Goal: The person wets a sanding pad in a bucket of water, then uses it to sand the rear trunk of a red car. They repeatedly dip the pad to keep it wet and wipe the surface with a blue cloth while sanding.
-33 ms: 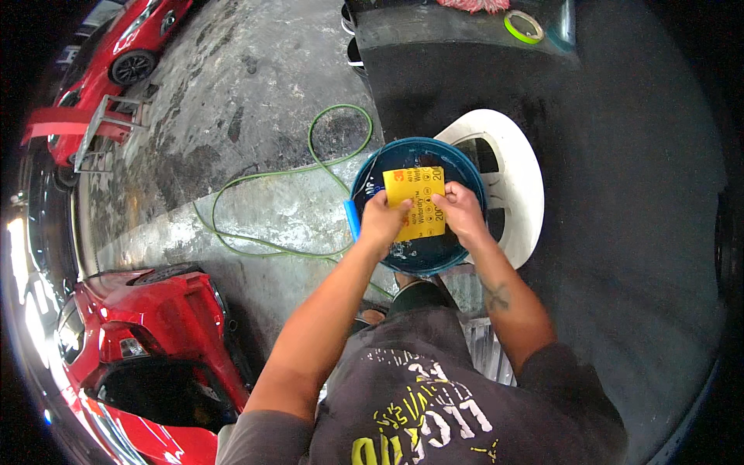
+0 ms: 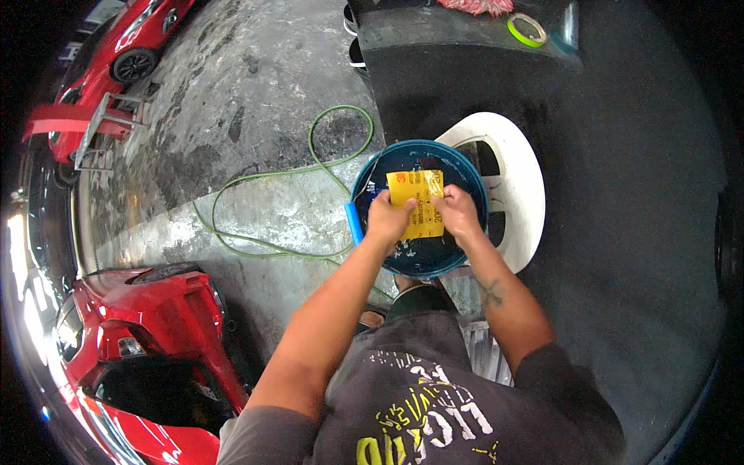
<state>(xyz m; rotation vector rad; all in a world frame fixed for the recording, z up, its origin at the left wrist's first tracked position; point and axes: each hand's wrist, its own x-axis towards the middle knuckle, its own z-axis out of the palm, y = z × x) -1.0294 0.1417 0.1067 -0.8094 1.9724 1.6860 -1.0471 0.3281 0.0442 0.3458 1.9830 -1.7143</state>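
Note:
A yellow sheet of sandpaper [image 2: 415, 184], with its printed backing showing, is held up over a dark blue round bucket [image 2: 473, 170]. My left hand [image 2: 387, 218] pinches its left edge, thumb on top. My right hand [image 2: 459, 211] grips the right edge the same way, and the fingers of both hands are partly hidden. Inside the bucket are dark water and some things too covered to make out. A bright blue handle [image 2: 353, 224] sticks out at the bucket's left rim.
A white plastic chair [image 2: 528, 186] stands right behind the bucket. Over the floor to the left curls a green hose [image 2: 246, 177]. Red cars [image 2: 182, 306] stand at left, one beside a metal stand [image 2: 97, 138]. A green tape roll [image 2: 527, 31] lies at the far right.
The sheet is slightly more curved and looks narrower between my hands. Both hands have shifted only a little.

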